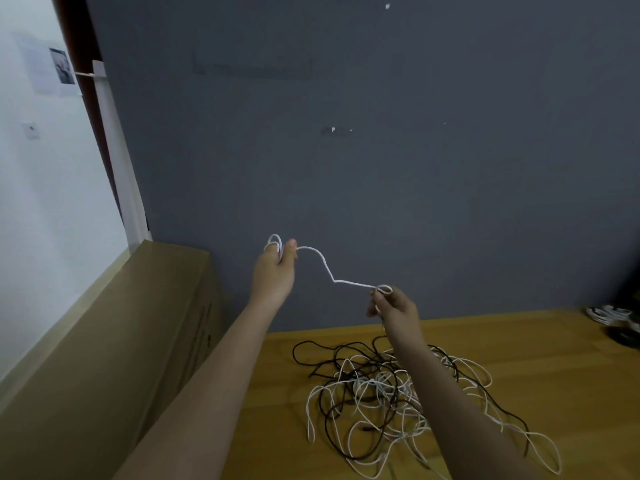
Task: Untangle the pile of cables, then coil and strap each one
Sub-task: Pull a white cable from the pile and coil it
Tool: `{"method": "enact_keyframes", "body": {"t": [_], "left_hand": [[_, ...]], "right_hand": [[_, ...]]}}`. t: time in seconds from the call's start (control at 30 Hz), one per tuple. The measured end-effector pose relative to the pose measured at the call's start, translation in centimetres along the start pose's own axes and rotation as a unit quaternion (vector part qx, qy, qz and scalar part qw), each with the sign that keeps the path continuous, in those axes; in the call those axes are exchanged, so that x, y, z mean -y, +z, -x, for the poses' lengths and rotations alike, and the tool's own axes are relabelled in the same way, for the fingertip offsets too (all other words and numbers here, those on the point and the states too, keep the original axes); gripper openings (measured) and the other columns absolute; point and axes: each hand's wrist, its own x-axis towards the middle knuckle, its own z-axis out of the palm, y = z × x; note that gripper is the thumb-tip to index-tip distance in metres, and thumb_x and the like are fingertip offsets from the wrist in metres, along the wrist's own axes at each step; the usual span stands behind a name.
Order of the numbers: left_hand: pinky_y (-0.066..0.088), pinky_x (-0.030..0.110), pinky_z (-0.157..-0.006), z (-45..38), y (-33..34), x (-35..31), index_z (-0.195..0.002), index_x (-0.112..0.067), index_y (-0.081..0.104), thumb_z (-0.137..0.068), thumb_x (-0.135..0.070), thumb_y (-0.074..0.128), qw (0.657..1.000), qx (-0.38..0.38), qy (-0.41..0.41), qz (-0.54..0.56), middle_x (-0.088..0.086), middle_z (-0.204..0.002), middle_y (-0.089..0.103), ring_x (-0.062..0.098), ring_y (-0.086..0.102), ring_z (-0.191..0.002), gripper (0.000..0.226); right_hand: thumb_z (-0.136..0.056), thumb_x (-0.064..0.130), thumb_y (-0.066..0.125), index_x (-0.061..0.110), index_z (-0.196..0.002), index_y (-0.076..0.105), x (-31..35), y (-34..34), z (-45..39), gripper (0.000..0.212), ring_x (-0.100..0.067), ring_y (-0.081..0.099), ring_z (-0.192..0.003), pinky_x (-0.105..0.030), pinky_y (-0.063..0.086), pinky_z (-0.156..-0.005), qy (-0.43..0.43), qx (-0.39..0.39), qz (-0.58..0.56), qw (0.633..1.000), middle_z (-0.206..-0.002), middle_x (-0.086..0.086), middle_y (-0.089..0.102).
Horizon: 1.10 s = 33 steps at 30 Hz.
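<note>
1. a white cable (pixel 327 268) is being held up in the air in front of a grey wall (pixel 381 150), well above the table, between both raised hands.
2. the left hand (pixel 275 271) is being kept curled round small loops of the white cable, which are sticking out above the fingers; the thumb (pixel 290 249) is being pressed against the strand where it leaves the hand.
3. the right hand (pixel 394 308) is being held lower and to the right, with its fingertips pinching a small loop at the other end of the visible span.
4. between the two hands the cable is being left slack, rising from the left hand, dipping into a kink and running on to the right hand.
5. a short length is being let hang down from the right hand toward the pile; where it ends cannot be told.
6. the tangled pile of cables (pixel 398 386), black and white strands mixed together, is lying on the wooden table (pixel 519 341), below and partly behind the right forearm.
7. loose white and black loops are being left trailing from the pile toward the near right part of the table.
8. a long brown cardboard box (pixel 114 341) is lying to the left of the table, against the wall.
9. a dark and white object (pixel 613 317) is sitting at the far right edge of the table, too blurred to be told.
</note>
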Motion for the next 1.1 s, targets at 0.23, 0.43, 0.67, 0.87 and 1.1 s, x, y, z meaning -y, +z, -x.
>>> {"method": "enact_keyframes", "body": {"t": [0.23,0.43,0.67,0.87,1.1], "left_hand": [[0.027,0.026,-0.050,2.1,0.9,-0.8,-0.066,-0.022,0.040,-0.101,-0.042,0.034,0.997,0.063,-0.023,0.038,-0.006,-0.055,0.033,0.008,0.031,-0.045,0.041],[0.027,0.019,-0.043,2.8,0.7,-1.7,-0.071,-0.018,0.034,-0.102,-0.039,0.035,0.992,0.103,0.008,0.076,-0.011,-0.050,0.029,0.006,0.025,-0.042,0.038],[0.033,0.028,-0.058,3.4,2.0,-2.1,-0.073,-0.018,0.037,-0.102,-0.038,0.036,0.993,0.111,0.032,0.018,-0.004,-0.065,0.040,0.010,0.038,-0.055,0.035],[0.033,0.025,-0.059,4.0,2.9,-2.6,-0.073,-0.018,0.034,-0.102,-0.034,0.037,0.990,0.133,0.039,0.036,-0.006,-0.067,0.039,0.007,0.039,-0.057,0.033],[0.029,0.018,-0.049,3.9,1.5,-2.1,-0.079,-0.016,0.042,-0.102,-0.036,0.037,0.970,0.217,0.004,0.107,-0.008,-0.061,0.034,0.003,0.031,-0.046,0.031]], "right_hand": [[-0.096,0.022,0.051,0.010,-0.085,0.070,0.5,0.7,0.8,0.025,-0.007,0.038,-0.053,-0.020,0.036,-0.051,0.040,0.035,-0.041,0.998,-0.059,0.006,0.040],[-0.091,0.016,0.060,0.023,-0.123,0.054,-1.0,-0.2,1.2,0.034,-0.017,0.045,-0.115,-0.037,0.044,-0.095,-0.003,-0.030,0.213,0.977,-0.122,-0.001,0.051],[-0.083,-0.015,0.034,0.019,-0.080,0.069,1.5,0.9,3.2,0.049,-0.014,0.062,-0.068,-0.030,0.047,-0.061,-0.101,0.030,0.062,0.993,-0.079,0.003,0.070],[-0.099,0.027,0.043,0.025,-0.109,0.063,2.1,1.6,3.9,0.023,0.009,0.058,-0.099,-0.002,0.041,-0.078,-0.078,0.131,0.074,0.986,-0.103,0.014,0.067],[-0.101,0.019,0.042,0.020,-0.091,0.059,1.6,1.1,3.3,0.021,-0.014,0.044,-0.060,-0.028,0.039,-0.058,-0.097,0.074,0.123,0.985,-0.065,-0.003,0.049]]}}
